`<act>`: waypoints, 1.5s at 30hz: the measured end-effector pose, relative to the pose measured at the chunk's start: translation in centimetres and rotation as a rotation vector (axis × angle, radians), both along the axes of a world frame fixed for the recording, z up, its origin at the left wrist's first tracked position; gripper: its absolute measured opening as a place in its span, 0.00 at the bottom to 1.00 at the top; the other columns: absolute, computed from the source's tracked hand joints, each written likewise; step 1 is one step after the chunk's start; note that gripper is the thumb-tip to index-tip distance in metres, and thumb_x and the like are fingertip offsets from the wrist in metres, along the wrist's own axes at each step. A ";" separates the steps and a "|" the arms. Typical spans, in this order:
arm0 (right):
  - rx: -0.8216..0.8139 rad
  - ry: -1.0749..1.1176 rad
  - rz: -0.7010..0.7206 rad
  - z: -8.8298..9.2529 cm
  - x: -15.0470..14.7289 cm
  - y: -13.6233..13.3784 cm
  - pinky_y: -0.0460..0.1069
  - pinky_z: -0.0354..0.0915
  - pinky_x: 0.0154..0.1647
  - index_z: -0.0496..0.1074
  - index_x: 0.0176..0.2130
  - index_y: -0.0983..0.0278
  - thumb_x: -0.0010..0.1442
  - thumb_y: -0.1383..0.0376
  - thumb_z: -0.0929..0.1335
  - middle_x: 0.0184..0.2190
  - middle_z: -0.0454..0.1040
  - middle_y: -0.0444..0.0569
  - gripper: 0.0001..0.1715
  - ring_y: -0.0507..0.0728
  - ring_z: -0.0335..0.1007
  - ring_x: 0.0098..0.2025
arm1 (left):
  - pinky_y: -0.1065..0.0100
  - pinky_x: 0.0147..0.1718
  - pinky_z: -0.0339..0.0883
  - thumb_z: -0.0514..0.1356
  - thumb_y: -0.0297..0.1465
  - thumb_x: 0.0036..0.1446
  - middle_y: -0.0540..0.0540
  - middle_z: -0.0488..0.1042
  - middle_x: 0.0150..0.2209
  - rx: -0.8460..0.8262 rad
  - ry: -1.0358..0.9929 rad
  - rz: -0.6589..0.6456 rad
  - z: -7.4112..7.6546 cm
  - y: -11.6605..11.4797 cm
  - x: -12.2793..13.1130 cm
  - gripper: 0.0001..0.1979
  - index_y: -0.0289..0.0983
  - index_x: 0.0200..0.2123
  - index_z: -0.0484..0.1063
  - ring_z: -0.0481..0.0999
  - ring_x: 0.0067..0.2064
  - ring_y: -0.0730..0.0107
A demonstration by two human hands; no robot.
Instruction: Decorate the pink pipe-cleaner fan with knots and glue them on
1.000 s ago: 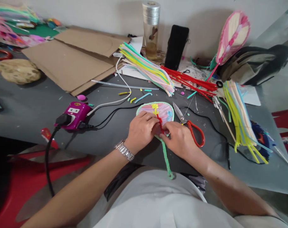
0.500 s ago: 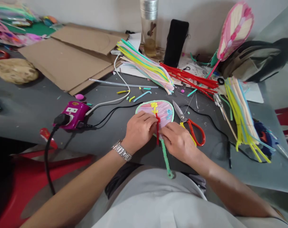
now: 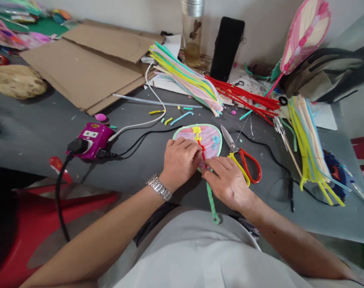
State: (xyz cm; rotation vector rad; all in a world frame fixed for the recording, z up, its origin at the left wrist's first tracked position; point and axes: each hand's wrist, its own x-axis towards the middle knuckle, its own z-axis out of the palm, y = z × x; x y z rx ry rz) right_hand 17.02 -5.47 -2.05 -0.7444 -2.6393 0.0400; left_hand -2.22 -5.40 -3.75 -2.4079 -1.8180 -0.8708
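A pink and lilac fan (image 3: 210, 150) made of pipe cleaners, edged in pale green, lies on the table in front of me. Its green handle (image 3: 211, 202) points toward my body. Yellow and light blue flowers sit on its face. Across the middle runs a red pipe cleaner (image 3: 202, 149). My left hand (image 3: 182, 160) is closed over the fan's left side, fingertips pinching at the red strip. My right hand (image 3: 226, 178) pinches the lower end of the red strip near the handle's top. Right beside the fan lie open scissors (image 3: 240, 155) with red and yellow handles.
Bundles of pastel pipe cleaners (image 3: 187, 80), red ones (image 3: 247, 96) and yellow-white ones (image 3: 309, 140) lie behind and right. A purple power adapter (image 3: 94, 138), cardboard (image 3: 82, 72), a bottle (image 3: 193, 36), a phone (image 3: 227, 48) and a finished pink fan (image 3: 304, 36) surround the workspace.
The red pipe cleaner's loose end, which hung straight down over the fan's edge, is now under my right fingers. My right hand has shifted in toward it, closer to my left.
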 end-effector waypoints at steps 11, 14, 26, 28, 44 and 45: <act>-0.244 0.148 0.012 -0.5 1.1 0.2 0.55 0.66 0.48 0.76 0.45 0.64 0.71 0.69 0.65 0.44 0.81 0.53 0.09 0.59 0.75 0.46 | 0.55 0.38 0.56 0.56 0.32 0.69 0.47 0.83 0.40 -0.013 0.050 -0.079 -0.2 -0.4 -0.7 0.10 0.41 0.39 0.79 0.75 0.41 0.58; -0.275 0.210 -0.041 -0.8 1.7 0.0 0.55 0.67 0.48 0.75 0.45 0.64 0.70 0.67 0.67 0.43 0.81 0.54 0.07 0.60 0.75 0.46 | 0.54 0.40 0.57 0.56 0.31 0.69 0.46 0.83 0.40 -0.033 0.042 -0.080 0.0 -0.6 -0.7 0.11 0.41 0.41 0.79 0.75 0.42 0.57; -0.218 0.062 -0.061 -1.4 1.3 -0.4 0.55 0.62 0.43 0.77 0.36 0.63 0.70 0.63 0.68 0.35 0.78 0.52 0.11 0.60 0.70 0.39 | 0.54 0.40 0.59 0.58 0.33 0.67 0.45 0.82 0.47 -0.057 0.033 -0.054 0.1 -1.2 -0.3 0.09 0.40 0.45 0.78 0.76 0.43 0.55; -0.211 0.043 -0.062 -1.3 1.1 -0.2 0.55 0.62 0.42 0.77 0.35 0.63 0.70 0.63 0.68 0.34 0.78 0.51 0.12 0.59 0.70 0.38 | 0.54 0.40 0.59 0.58 0.35 0.67 0.44 0.82 0.48 -0.054 0.022 -0.049 0.0 -1.2 -0.3 0.10 0.40 0.46 0.78 0.76 0.44 0.54; -0.374 0.187 -0.087 -1.4 1.0 -0.4 0.54 0.66 0.42 0.77 0.36 0.62 0.70 0.66 0.66 0.34 0.78 0.52 0.11 0.59 0.72 0.39 | 0.53 0.42 0.60 0.60 0.36 0.65 0.42 0.80 0.52 -0.072 -0.004 -0.041 -0.2 -1.3 -0.1 0.12 0.40 0.49 0.77 0.76 0.46 0.52; -0.385 0.191 -0.090 -1.4 1.0 -0.4 0.54 0.66 0.42 0.76 0.35 0.62 0.70 0.66 0.66 0.34 0.78 0.51 0.12 0.58 0.71 0.38 | 0.53 0.42 0.60 0.61 0.37 0.65 0.42 0.80 0.52 -0.073 -0.006 -0.040 -0.3 -1.3 -0.1 0.13 0.40 0.49 0.77 0.76 0.47 0.52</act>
